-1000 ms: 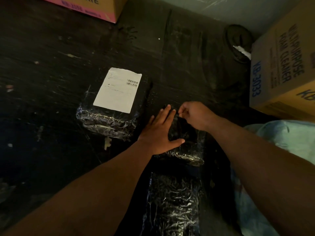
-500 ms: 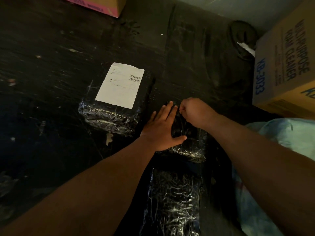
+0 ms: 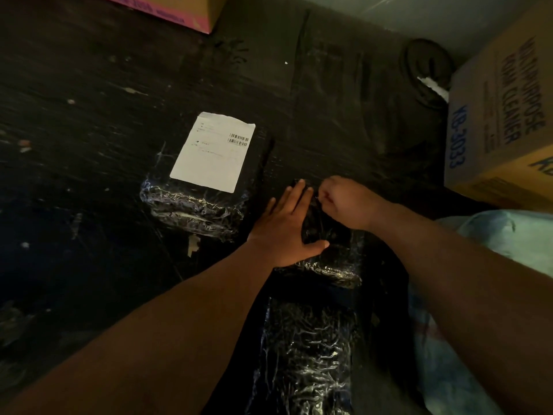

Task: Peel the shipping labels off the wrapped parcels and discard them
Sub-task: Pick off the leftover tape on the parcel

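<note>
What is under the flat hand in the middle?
The open left hand presses flat on a small parcel wrapped in shiny black plastic. The closed right hand pinches at its far edge. Any label there is hidden by the hands.

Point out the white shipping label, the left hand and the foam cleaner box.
white shipping label (image 3: 211, 155), head view, blank middle of the sheet.
left hand (image 3: 285, 232), head view, back of the hand.
foam cleaner box (image 3: 496, 127), head view, printed side.
</note>
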The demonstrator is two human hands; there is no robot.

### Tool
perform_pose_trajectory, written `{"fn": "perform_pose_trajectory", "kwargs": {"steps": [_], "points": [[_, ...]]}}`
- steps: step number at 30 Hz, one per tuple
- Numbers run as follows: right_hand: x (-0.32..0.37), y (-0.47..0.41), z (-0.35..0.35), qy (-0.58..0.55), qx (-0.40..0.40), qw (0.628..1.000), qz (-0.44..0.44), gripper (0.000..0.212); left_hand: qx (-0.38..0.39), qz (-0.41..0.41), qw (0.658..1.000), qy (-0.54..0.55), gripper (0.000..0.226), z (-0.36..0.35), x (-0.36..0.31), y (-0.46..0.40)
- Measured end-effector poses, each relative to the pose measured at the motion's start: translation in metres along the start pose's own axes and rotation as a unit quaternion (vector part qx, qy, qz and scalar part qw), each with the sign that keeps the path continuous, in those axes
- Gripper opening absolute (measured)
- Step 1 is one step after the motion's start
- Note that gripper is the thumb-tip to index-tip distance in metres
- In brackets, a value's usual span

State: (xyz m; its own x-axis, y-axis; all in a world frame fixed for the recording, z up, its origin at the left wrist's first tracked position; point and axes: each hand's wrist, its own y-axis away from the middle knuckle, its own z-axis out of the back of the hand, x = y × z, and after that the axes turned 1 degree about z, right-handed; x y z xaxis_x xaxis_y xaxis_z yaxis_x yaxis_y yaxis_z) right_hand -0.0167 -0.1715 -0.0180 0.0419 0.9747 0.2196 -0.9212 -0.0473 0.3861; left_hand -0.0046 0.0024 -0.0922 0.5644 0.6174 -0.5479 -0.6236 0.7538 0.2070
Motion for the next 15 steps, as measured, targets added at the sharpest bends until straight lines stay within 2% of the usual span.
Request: {"fn": "perform_pose_trajectory", "kwargs": {"steps": [4, 8, 15], "points": [[-0.007, 0.004, -0.002, -0.048, -0.044, 0.997, -0.030, 0.014, 0.004, 0.000, 1.000, -0.003, 0.112, -0.001, 0.002, 0.000], [-0.004, 0.000, -0.006, -0.057, -0.061, 0.995, -0.057, 0.012, 0.004, 0.000, 1.000, 0.001, 0.113, -0.003, 0.003, -0.001], [0.009, -0.008, -0.001, 0.031, -0.009, 0.998, -0.046, 0.019, 0.002, -0.003, 1.000, 0.006, 0.112, -0.003, 0.004, 0.000]]}}
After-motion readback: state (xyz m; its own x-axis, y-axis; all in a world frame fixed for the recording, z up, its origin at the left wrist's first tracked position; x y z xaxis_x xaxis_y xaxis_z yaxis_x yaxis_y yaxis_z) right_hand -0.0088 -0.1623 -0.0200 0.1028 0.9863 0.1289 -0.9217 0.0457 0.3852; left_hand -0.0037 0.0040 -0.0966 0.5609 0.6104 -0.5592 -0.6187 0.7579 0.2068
